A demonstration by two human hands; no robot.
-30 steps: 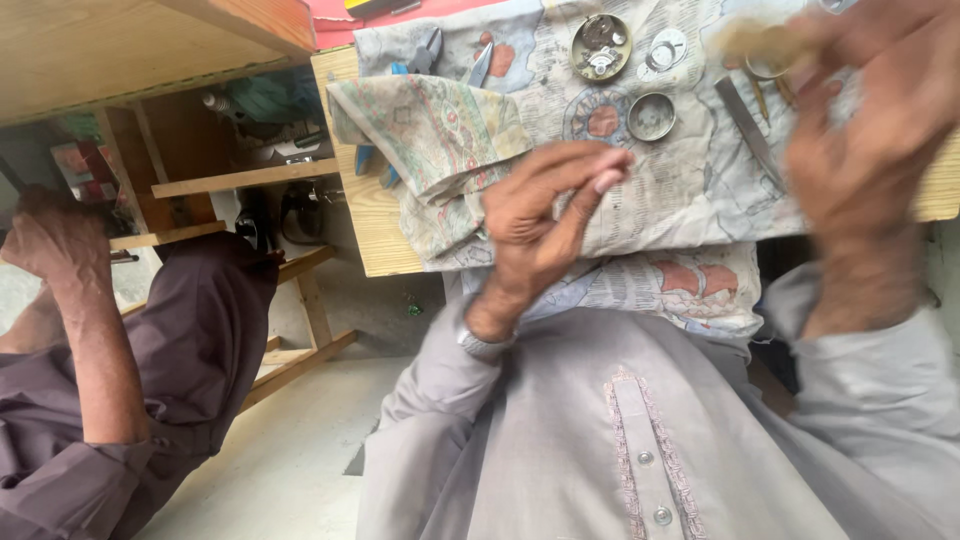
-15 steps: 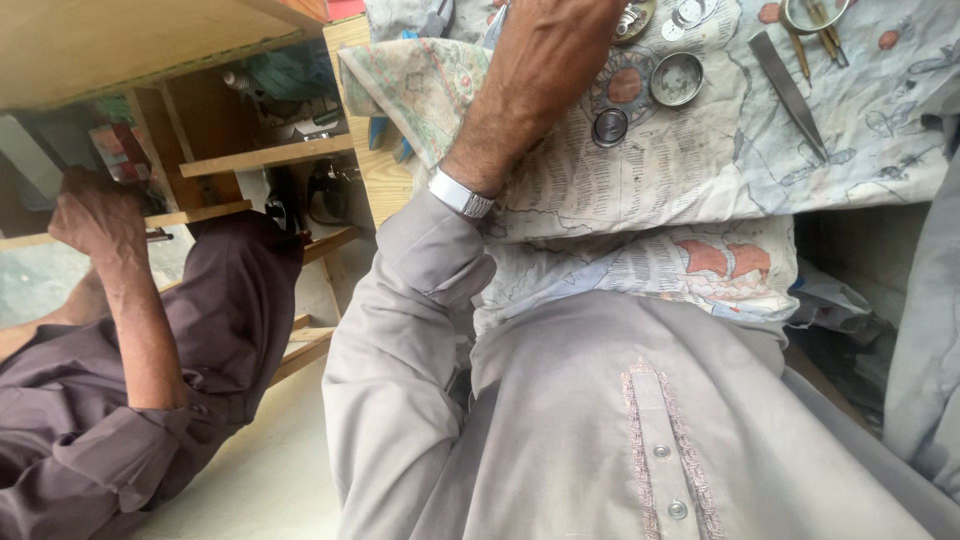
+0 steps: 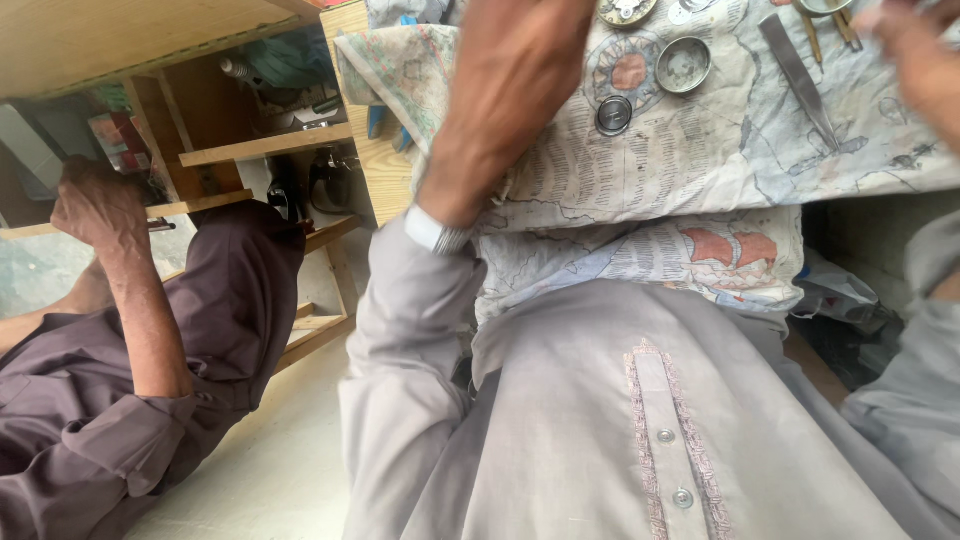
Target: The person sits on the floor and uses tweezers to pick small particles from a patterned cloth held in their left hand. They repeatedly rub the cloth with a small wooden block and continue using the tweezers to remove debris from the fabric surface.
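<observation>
My left forearm [image 3: 510,110] has extended further over the printed cloth [image 3: 700,160], its hand now out of frame; right hand [image 3: 925,55] apart, grip indeterminable, near the small round tins [image 3: 684,66].

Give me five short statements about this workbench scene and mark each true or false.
1. A printed cloth covers the bench. True.
2. The left forearm reaches up across the cloth. True.
3. The small round tin stands on the floor. False: it lies on the cloth.
4. The other person's hand rests on the tin. False: it is at the wooden shelves, far to the left.
5. The right hand grips the flat metal tool. False: the tool lies on the cloth, apart from it.
</observation>
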